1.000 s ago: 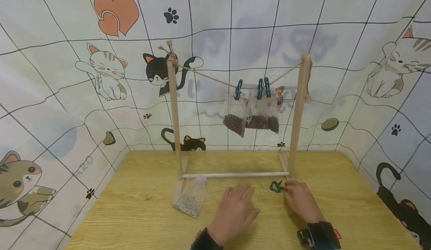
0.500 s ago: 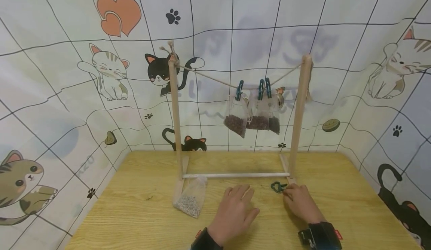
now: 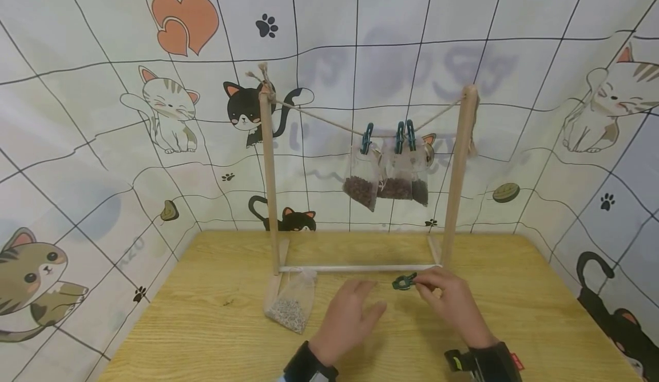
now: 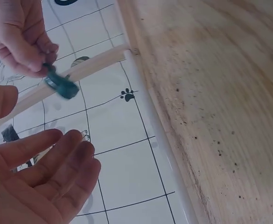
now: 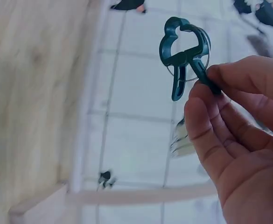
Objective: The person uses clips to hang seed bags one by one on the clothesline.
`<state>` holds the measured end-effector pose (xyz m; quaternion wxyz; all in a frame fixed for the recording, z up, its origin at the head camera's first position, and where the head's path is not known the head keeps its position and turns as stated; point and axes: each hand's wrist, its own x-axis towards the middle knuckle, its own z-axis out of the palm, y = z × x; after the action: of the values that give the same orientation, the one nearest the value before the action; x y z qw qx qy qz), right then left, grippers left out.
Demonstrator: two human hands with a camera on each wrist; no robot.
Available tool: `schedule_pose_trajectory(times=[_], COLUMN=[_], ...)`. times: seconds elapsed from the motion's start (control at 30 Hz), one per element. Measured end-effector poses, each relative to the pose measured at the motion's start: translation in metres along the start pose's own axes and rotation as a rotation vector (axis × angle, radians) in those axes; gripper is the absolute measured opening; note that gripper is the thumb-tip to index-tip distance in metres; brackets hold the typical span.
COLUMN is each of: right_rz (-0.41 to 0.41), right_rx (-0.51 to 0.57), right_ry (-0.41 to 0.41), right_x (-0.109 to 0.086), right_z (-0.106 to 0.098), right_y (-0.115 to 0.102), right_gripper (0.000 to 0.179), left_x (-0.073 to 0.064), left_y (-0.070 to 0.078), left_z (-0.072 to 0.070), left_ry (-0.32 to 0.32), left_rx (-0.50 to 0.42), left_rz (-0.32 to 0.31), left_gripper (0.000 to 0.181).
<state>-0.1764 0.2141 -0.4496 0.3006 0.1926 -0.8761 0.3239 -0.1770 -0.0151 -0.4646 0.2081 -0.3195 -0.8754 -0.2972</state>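
Note:
Between thumb and fingertips my right hand (image 3: 450,299) pinches one handle of a green plastic clip (image 5: 185,51), its rounded jaws together and a thin wire loop around it. The clip is held above the table, in front of the white crossbar. My left hand (image 3: 345,316) hovers to the left of the clip, fingers extended and thumb apart, holding nothing. A small mesh bag (image 3: 290,305) of pale bits lies at the left foot of the wooden frame (image 3: 270,187). Several similar clips pin bags (image 3: 360,184) of dark contents to the sagging string (image 3: 319,118).
The frame's white crossbar (image 3: 355,268) runs low along the table (image 3: 216,307). Its right post (image 3: 460,182) stands beyond my right hand. A cat-printed cloth (image 3: 329,16) surrounds the table at the back and sides.
My right hand has moved left and lifted the clip from near the right foot of the frame. My left hand has shifted slightly left and turned. The bags stay put.

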Motion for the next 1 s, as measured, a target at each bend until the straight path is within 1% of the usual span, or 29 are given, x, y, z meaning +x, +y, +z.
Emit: schedule_pose_trajectory(times=[0.1,0.17,0.23,0.37,0.47,0.6,0.77,0.83,0.93,1.0], right_rz=[-0.067,-0.089,-0.115,-0.139,-0.161,-0.167,-0.151,-0.133,-0.085,-0.043], right_rx=[0.059,0.077,0.084,0.115,0.138,0.164,0.194,0.198,0.222,0.261], right_ry=[0.003,-0.005,-0.008,-0.024,-0.033,-0.039,-0.047,-0.038,-0.02,-0.026], right_x=[0.004,0.004,0.004,0.004,0.004,0.004,0.003,0.003,0.003,0.003], right_z=[0.0,0.001,0.002,0.006,0.009,0.012,0.012,0.011,0.009,0.008], right_y=[-0.015,-0.023,-0.03,-0.038,-0.041,-0.042,-0.042,-0.042,-0.041,-0.041], right_gripper=[0.019,0.02,0.02,0.019,0.019,0.017,0.018,0.019,0.028,0.037], left_x=[0.002,0.003,0.004,0.006,0.007,0.007,0.006,0.006,0.006,0.006], left_y=[0.001,0.002,0.002,0.001,0.001,0.001,0.0,-0.001,-0.003,-0.003], left_z=[-0.004,-0.005,-0.007,-0.007,-0.008,-0.009,-0.008,-0.008,-0.009,-0.011], left_ry=[-0.024,-0.046,-0.061,-0.072,-0.073,-0.075,-0.073,-0.057,-0.018,0.009], left_rx=[-0.116,-0.182,-0.233,-0.28,-0.286,-0.293,-0.309,-0.318,-0.332,-0.347], left_rz=[-0.07,-0.11,-0.13,-0.131,-0.127,-0.129,-0.125,-0.117,-0.096,-0.082], left_gripper=[0.046,0.048,0.048,0.043,0.041,0.039,0.035,0.034,0.033,0.034])
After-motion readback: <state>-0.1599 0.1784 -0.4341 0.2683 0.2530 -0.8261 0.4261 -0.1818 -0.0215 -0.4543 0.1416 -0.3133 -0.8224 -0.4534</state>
